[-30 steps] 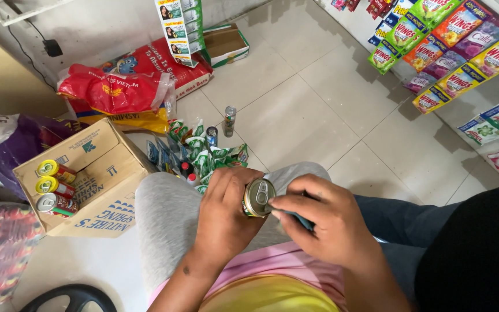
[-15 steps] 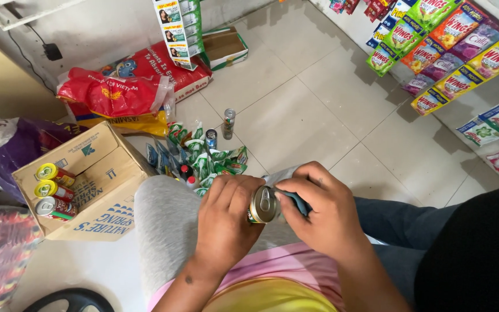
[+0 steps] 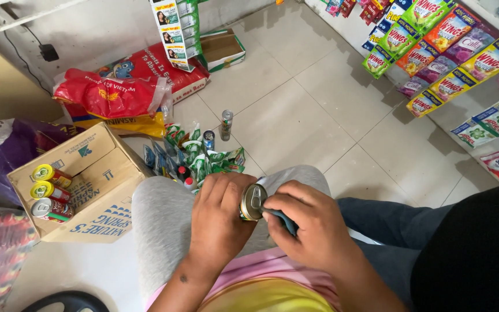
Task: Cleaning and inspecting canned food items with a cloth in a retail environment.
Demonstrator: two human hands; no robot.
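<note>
At about nine o'clock in the view, an open cardboard box point(image 3: 82, 179) sits on the tiled floor point(image 3: 295, 115), with three cans point(image 3: 50, 190) lying on their sides along its left edge, yellow and silver tops showing. Behind it, toward eleven o'clock, a red sack point(image 3: 108, 95) leans near the wall, and a purple bag point(image 3: 1, 150) lies at the far left. Just right of the box, a loose heap of green and white sachets point(image 3: 194, 153) lies on the floor, with two small upright cans point(image 3: 225, 124) at its twelve o'clock edge. In the centre, over a grey-clad knee point(image 3: 163, 219), the left hand point(image 3: 218, 222) grips a small can point(image 3: 252, 202) on its side, fingers wrapped round the body, the silver pull-tab top facing the camera. Touching the can from three o'clock, the right hand point(image 3: 313, 228) has its fingers curled around a dark blue-grey object point(image 3: 284, 222), its kind unclear, with the fingertips at the can's rim. At about four o'clock, a dark sleeve point(image 3: 469, 254) of another person fills the corner. At one to two o'clock, strips of colourful detergent packets point(image 3: 434, 52) hang along the wall.
</note>
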